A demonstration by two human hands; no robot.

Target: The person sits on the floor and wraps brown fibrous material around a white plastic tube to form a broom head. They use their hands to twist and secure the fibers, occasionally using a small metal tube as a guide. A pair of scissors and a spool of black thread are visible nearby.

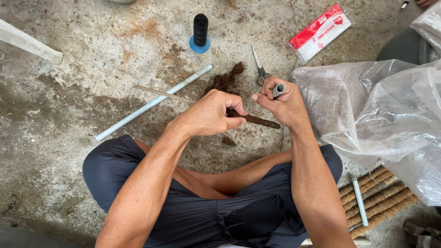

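**Fibre-wrapped stick held over the floor, both hands closed on it**

Crossed legs in dark blue shorts [197, 216] nearest the lens, forearms reaching out above them. Just beyond the knees, held level above the concrete floor [69, 119]: a thin stick [161, 93] with a sleeve of brown coir fibre [257, 121] bound round its right-hand part. Left hand [209, 112] closed over the stick where fibre begins, fingers [232, 109] curled tight around it. Right hand [285, 103] clenched at the fibre's far end, gripping a short grey tube [278, 90] upright in the fist; whether that fist also pinches the fibre, cannot tell.

Probably light, and stiff only along the wooden core. Rough, dry surface, so little risk of slipping, but loose strands likely to shed or unwind if squeezed carelessly. Best taken at the bare wood left of the fibre, or firmly around the bound section.

Dark reddish brown, hairy, uneven in thickness, tapering rightward. More loose fibre [225, 80] beyond the stick, scissors [261, 69] beside that, a black thread spool [200, 32] farther off, a long white pipe [151, 103] crossing behind. Finished rolls [376, 197] right of the stick, under a clear woven sack [381, 105].
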